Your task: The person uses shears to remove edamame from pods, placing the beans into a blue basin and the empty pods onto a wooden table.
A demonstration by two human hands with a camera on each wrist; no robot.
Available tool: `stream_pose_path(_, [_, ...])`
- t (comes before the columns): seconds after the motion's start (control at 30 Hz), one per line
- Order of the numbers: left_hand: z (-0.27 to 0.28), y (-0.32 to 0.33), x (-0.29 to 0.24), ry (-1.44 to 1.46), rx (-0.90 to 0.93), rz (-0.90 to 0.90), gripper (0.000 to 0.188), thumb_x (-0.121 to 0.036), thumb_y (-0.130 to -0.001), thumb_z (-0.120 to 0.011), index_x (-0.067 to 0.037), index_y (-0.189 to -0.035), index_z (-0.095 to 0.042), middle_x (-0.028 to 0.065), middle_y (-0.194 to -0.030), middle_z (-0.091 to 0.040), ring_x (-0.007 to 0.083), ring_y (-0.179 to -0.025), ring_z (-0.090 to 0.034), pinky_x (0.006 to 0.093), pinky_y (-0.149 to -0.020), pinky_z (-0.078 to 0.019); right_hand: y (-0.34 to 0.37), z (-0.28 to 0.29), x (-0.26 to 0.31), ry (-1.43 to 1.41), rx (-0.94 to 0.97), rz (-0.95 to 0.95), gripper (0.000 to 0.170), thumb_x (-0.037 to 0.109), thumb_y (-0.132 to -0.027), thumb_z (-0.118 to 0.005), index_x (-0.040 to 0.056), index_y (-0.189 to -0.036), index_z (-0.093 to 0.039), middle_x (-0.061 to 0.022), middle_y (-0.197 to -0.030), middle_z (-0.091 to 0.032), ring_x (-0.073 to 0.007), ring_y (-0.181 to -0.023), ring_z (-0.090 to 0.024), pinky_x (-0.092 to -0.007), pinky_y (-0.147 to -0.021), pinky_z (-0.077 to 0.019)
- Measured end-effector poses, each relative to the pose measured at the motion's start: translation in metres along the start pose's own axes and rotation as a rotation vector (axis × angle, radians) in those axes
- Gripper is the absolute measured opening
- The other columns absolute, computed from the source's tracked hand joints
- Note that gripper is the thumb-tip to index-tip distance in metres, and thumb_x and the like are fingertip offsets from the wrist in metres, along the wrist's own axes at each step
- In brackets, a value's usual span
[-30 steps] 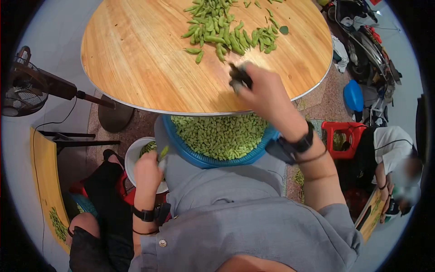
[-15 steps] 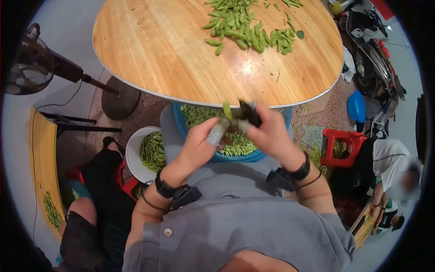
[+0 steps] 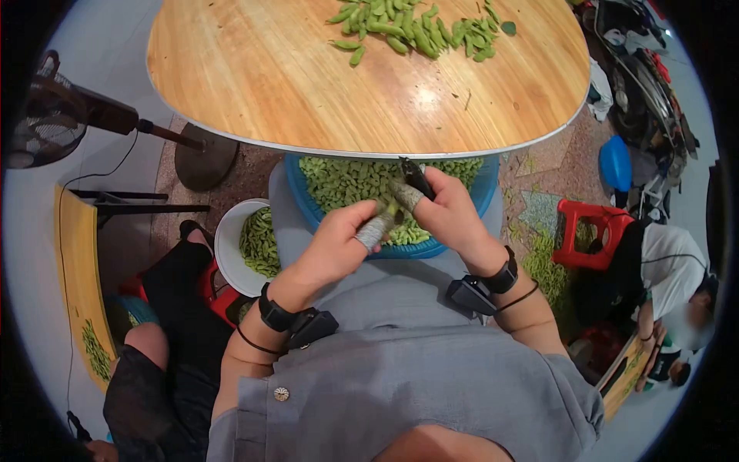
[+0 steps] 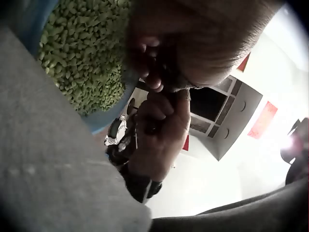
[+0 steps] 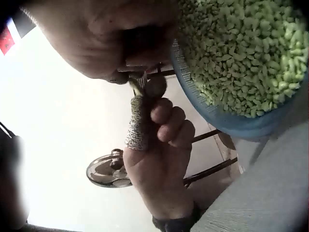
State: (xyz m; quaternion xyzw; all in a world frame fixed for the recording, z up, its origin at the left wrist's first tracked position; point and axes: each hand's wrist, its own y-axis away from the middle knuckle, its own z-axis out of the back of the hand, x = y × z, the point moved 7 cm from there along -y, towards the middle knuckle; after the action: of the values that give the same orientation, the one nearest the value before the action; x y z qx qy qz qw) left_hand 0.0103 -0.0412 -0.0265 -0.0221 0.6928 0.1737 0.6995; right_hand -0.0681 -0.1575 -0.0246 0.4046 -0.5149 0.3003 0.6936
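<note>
Both hands meet over a blue basin (image 3: 297, 196) full of shelled green beans (image 3: 339, 179). My left hand (image 3: 336, 240) pinches a green bean pod (image 5: 135, 86) between its thumb and fingers; a pale, stained wrap covers the thumb (image 3: 374, 229). Close against it, my right hand (image 3: 456, 218) grips a slim black tool (image 3: 418, 179) between wrapped thumb and fingers. The tool's working end is hidden, so I cannot tell its kind. In the right wrist view, the pod stands between the left thumb tip and the right hand.
A round wooden table (image 3: 308, 92) carries a heap of whole pods (image 3: 423, 35) towards its far side. Left of the basin stands a white bucket (image 3: 229, 254) of pods. A fan (image 3: 100, 115), a red stool (image 3: 570, 235) and people seated on both sides surround the spot.
The right hand has come back from over the table, and the left hand from the white bucket with a pod. Both now meet above the basin; the pod, upright half a second ago, is mostly covered.
</note>
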Motion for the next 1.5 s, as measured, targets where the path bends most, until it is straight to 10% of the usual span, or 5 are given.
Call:
stream_pose_path(0.53, [0.004,-0.007,0.009,0.285,-0.020,0.136,0.011,-0.005,-0.087,-0.047,-0.005,-0.087,-0.058,-0.0049,-0.070,-0.053,0.0041,-0.063,-0.047,0.0202,-0.054,-0.0374,0.034,-0.008,0.005,-0.244,0.319,-0.138,0.038,0.007,-0.083,-0.042,0.0019,-0.120,-0.047,0.0008,-0.074,-0.050,-0.0089,-0.062,-0.046,-0.0247,-0.055,-0.0413])
stream_pose_path(0.83, [-0.003,0.000,-0.031,-0.875,-0.227,-0.542,0.009,-0.009,-0.085,-0.061,-0.001,-0.088,-0.058,-0.0011,-0.072,-0.058,0.0090,-0.065,-0.055,0.0259,-0.055,-0.0433,0.033,-0.019,-0.012,-0.441,0.308,-0.290,0.040,0.008,-0.088,-0.038,0.0126,-0.127,-0.044,0.0040,-0.068,-0.042,-0.0042,-0.053,-0.035,-0.0204,-0.045,-0.0300])
stream_pose_path(1.03, [-0.004,-0.007,0.014,0.572,0.178,0.300,0.012,-0.013,-0.085,-0.064,-0.001,-0.089,-0.060,-0.0025,-0.071,-0.059,0.0083,-0.062,-0.056,0.0253,-0.052,-0.0436,0.044,-0.019,-0.001,-0.915,0.541,-0.479,0.037,0.010,-0.094,-0.034,0.0187,-0.129,-0.040,0.0058,-0.067,-0.035,-0.0028,-0.052,-0.027,-0.0187,-0.044,-0.0253])
stream_pose_path(1.2, [0.007,-0.010,-0.040,-0.775,-0.138,-0.334,0.014,-0.011,-0.077,-0.066,-0.002,-0.086,-0.059,0.0114,-0.069,-0.059,0.0277,-0.060,-0.057,0.0347,-0.054,-0.0460,0.046,-0.024,-0.003,-0.638,0.428,-0.458,0.035,0.011,-0.094,-0.034,0.0184,-0.128,-0.039,0.0058,-0.069,-0.036,-0.0028,-0.052,-0.027,-0.0187,-0.045,-0.0272])
stream_pose_path(1.5, [0.004,-0.010,-0.027,-0.646,-0.108,-0.350,0.010,-0.005,-0.081,-0.057,-0.001,-0.089,-0.056,0.0123,-0.073,-0.060,0.0288,-0.060,-0.056,0.0357,-0.054,-0.0450,0.045,-0.018,-0.008,-0.693,0.365,-0.438,0.033,0.011,-0.093,-0.035,0.0172,-0.124,-0.041,0.0054,-0.069,-0.037,-0.0025,-0.051,-0.028,-0.0185,-0.044,-0.0278])
